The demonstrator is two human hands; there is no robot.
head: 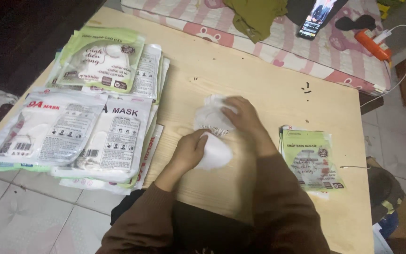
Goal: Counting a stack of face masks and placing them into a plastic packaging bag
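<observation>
1. Two long brown sleeves of a soft, plain fabric cover both forearms down to the wrists, with loose folds gathering near the elbows.
2. The left hand (190, 149) is bare, with no ring, watch or glove visible.
3. The right hand (243, 115) is likewise bare and unadorned.
4. Between the sleeves, dark clothing shows at the lap, its cut too shadowed to tell.
5. No markings or prints appear on the sleeves.
</observation>
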